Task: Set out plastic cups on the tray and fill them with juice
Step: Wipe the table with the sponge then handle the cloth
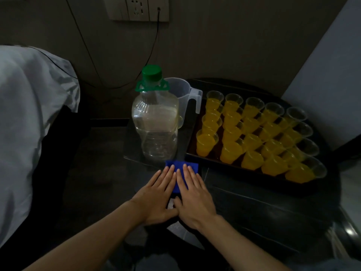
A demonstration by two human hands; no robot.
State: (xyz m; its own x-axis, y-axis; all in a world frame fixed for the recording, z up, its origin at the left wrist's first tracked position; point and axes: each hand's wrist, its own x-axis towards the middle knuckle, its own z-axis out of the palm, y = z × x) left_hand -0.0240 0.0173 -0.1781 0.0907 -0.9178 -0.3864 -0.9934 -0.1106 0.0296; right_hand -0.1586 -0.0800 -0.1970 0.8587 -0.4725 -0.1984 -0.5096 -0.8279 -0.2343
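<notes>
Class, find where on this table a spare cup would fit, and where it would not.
Free: the dark tabletop between the tray's near rim and the table edge, right of the right hand. Crowded: the tray, packed with cups; bottle and jug crowd its left side.

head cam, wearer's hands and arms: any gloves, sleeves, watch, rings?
Nothing worn that shows. The left hand and right hand are ungloved, with no rings visible. The left forearm and right forearm are bare down to the frame's lower edge: no sleeve, watch or band in view. The light is dim, so small marks could be missed.
</notes>
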